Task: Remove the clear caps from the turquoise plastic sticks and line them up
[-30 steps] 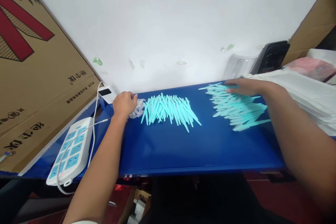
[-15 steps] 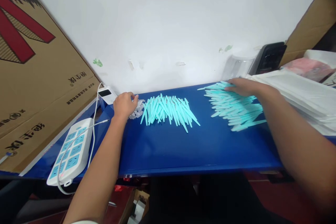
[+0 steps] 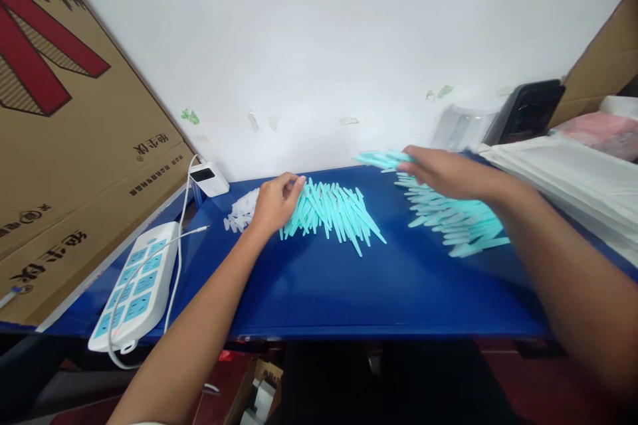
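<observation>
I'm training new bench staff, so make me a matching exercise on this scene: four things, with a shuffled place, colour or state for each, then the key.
Column one
1. Right hand
2. Left hand
3. Power strip
4. Small plastic pieces

Column two
A. white with blue socket faces
B. overlaps the left stick pile in view
C. whitish, in a loose heap
D. holds a bunch of turquoise sticks

Pairs: 1-D, 2-B, 3-A, 4-C

There are two turquoise stick piles (image 3: pixel 333 209) (image 3: pixel 456 222), one held bunch (image 3: pixel 381 159) and one whitish heap (image 3: pixel 242 210).
</observation>
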The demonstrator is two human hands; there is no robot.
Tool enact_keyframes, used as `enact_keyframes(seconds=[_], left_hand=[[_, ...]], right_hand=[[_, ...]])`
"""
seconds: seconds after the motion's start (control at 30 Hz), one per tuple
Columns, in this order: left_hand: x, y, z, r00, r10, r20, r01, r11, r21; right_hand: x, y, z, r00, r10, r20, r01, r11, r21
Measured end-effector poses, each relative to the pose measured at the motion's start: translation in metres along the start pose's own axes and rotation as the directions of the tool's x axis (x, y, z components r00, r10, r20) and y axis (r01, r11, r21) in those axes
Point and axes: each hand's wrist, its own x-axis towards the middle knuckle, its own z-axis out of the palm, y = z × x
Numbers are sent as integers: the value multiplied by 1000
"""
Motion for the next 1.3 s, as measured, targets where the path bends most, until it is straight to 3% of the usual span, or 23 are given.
enact_keyframes(seconds=[0.07,0.13,0.27,0.5,0.77,1.03,1.3], left_hand=[[-7,15,10,995,31,90,-13,981,-193],[-13,27,17,984,69,164,-14,948,-319],[-19,40,20,965,133,226,-49,938,-343],[-18,44,18,984,66,166,13,900,-435],[-14,36,23,976,15,219,122,792,-598],[-9,40,20,985,10,173,90,820,-565],[-8,41,23,985,5,175,92,833,-546]], right_hand=[[-5,-23,9,984,-101,146,80,986,147],[-8,-40,20,956,-205,209,159,964,215],[-11,-57,39,921,-321,223,248,921,301],[-12,-66,52,917,-350,194,265,895,358],[-10,-71,50,924,-346,162,256,876,408],[-8,-72,41,936,-312,165,209,866,454],[-5,-61,40,921,-356,159,268,874,406]])
